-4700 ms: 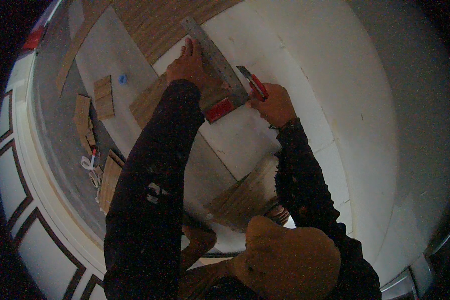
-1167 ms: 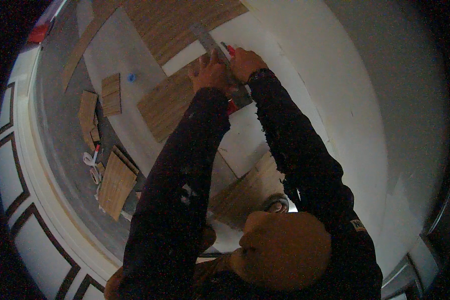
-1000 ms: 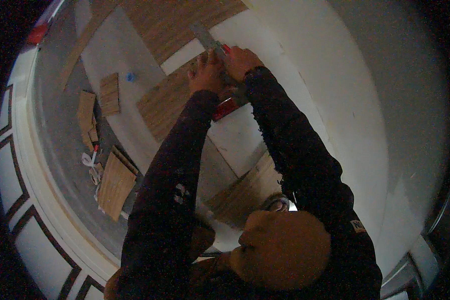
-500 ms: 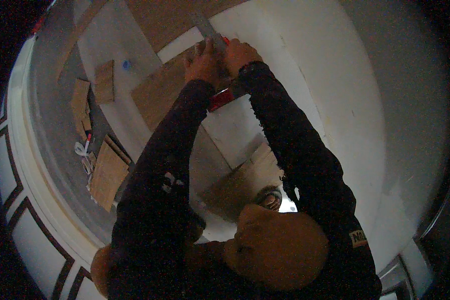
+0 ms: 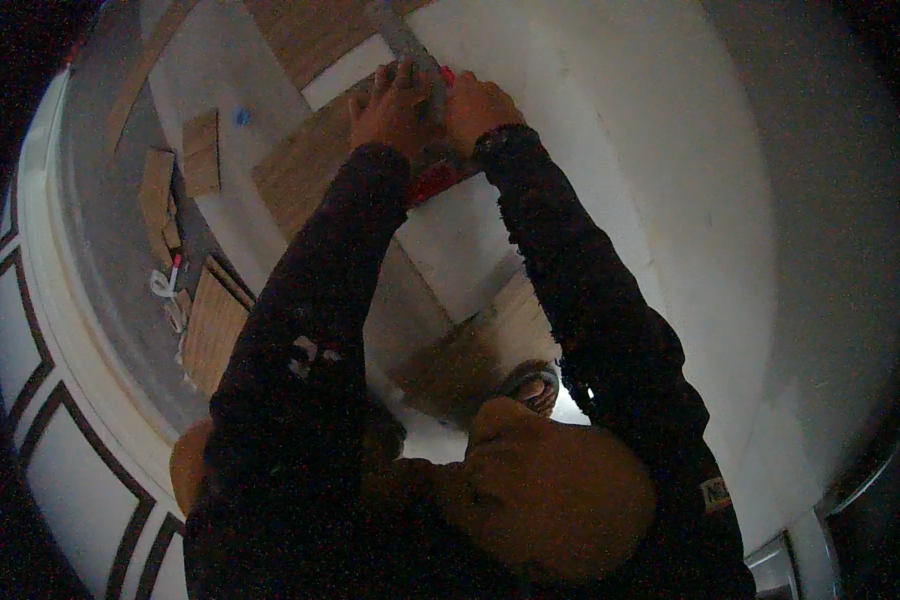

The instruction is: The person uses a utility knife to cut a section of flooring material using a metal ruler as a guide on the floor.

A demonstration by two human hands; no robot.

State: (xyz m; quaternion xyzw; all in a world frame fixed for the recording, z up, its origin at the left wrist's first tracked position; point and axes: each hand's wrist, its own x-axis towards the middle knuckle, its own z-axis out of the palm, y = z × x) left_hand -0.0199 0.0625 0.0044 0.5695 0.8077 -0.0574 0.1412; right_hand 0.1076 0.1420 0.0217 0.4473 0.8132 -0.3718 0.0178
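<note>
Far in front of me, a wood-look brown board (image 5: 305, 165) lies on the pale surface. Across it runs a grey metal straightedge (image 5: 402, 38), and a red bar (image 5: 438, 184) below my hands looks like its stock, as on a carpenter's square. My left hand (image 5: 388, 112) lies over the board and straightedge with its fingers apart, pressing down. Right beside it, my right hand (image 5: 478, 110) is closed at the straightedge's right side. A small red piece (image 5: 447, 76) shows at its fingertips; the rest of what it grips is hidden.
Another brown board (image 5: 320, 35) lies beyond. To the left are cut board pieces (image 5: 202, 150), a larger offcut (image 5: 215, 325), a blue round thing (image 5: 241, 117) and a red-and-white pen-like thing (image 5: 176, 272). A white wall (image 5: 700, 200) curves along the right. More board (image 5: 460, 365) lies by my foot.
Both hands stay at the straightedge. My left hand has shifted slightly left, its fingers more spread. The red bar sits a little higher and farther left in view.
</note>
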